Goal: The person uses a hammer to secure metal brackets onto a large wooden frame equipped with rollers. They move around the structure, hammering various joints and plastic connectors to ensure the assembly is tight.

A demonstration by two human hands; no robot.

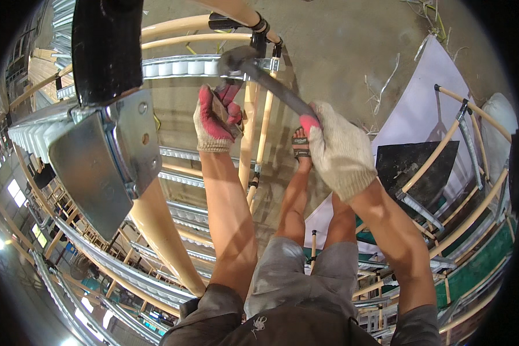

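So the right hand (337, 147) has a firm grip around the handle of a hammer (279, 91), with the head out over the end of a metal track (181, 59). Can't tell if it's touching. The left hand (218, 120) is curled up just beside a tan pipe (249, 124), gloved like the other; no clue whether it's pinching anything.

I'd guess the hammer's head-heavy, stiff and basically unbreakable. Knit glove might slip on a smooth handle, so hold it well back, like here. The pipe looks rigid and a bit slick.

Container-wise: the track holds a row of white rollers (180, 68), and there's maybe a pale plastic bag (500, 115) far right, contents hidden.
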